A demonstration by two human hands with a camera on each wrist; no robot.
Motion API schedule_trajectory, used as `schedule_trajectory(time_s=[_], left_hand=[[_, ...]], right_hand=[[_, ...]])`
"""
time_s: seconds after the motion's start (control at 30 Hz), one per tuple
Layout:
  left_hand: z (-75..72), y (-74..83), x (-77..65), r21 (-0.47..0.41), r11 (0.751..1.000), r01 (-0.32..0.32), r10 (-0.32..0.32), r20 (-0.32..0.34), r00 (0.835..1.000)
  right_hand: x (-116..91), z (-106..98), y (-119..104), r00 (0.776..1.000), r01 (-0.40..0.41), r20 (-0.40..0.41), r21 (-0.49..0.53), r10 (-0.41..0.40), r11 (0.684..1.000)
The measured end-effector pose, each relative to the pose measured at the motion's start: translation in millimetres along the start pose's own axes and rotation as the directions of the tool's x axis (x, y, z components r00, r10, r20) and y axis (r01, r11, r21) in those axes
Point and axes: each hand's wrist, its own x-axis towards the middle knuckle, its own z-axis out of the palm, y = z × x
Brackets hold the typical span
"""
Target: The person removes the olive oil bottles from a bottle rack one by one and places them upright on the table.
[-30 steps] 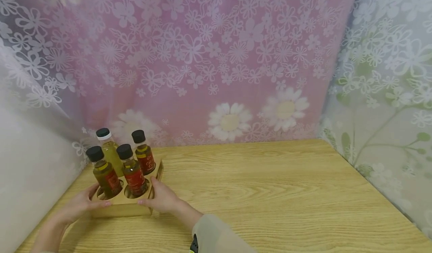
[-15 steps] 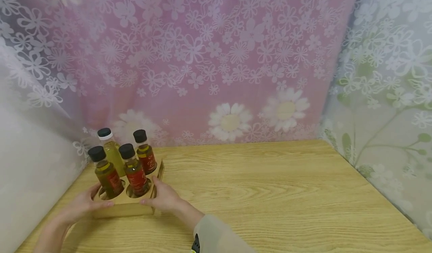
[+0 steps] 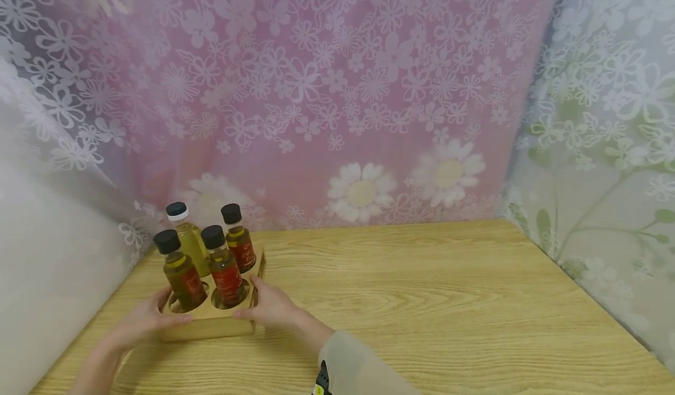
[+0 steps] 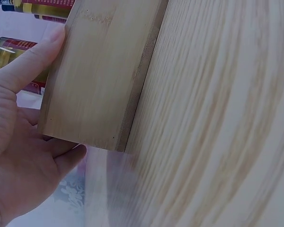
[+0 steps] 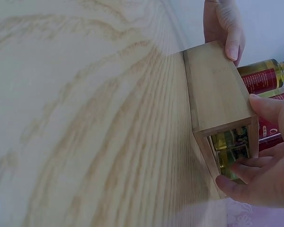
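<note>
A light wooden bottle rack (image 3: 211, 328) stands at the left of the table, its front board (image 4: 97, 75) facing the person. Several bottles of oil sit upright in its round holes: two with red labels in front (image 3: 228, 278), a pale yellow bottle (image 3: 192, 247) at the back left and a smaller dark one (image 3: 242, 247) at the back right. My left hand (image 3: 143, 320) grips the rack's front left corner, thumb along the front. At the front right corner, my right hand (image 3: 271, 307) holds on, with fingers (image 5: 244, 189) at the open side.
The wood-grain table (image 3: 411, 301) stretches to the right of the rack. Floral curtains hang behind it (image 3: 316, 119) and at the right (image 3: 606, 166), and a white wall (image 3: 53, 225) stands close at the left. A watch (image 3: 321, 378) shows at the right sleeve.
Both hands have shifted the rack and its bottles a short way to the right, mostly in the last half second. The grip at both corners looks the same.
</note>
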Motion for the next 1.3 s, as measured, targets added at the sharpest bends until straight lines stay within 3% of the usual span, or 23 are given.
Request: schedule_trajectory(time_s=[0.47, 0.7, 1.3], left_hand=[[13.2, 18.7, 12.8, -0.067, 0.998, 0.011, -0.006, 0.077, 0.997], [22.9, 27.5, 19.4, -0.025, 0.999, 0.022, -0.020, 0.067, 0.998], [49.0, 57.8, 44.7, 0.022, 1.000, -0.015, 0.014, 0.075, 0.997]], right_hand=[[-6.8, -27.3, 11.6, 0.999, -0.017, 0.026, -0.068, 0.019, 0.998], [-10.9, -43.8, 20.8, 0.999, -0.020, 0.034, -0.087, 0.023, 0.996], [-26.5, -78.7, 50.5, 0.997, -0.072, 0.024, -0.003, 0.072, 0.997]])
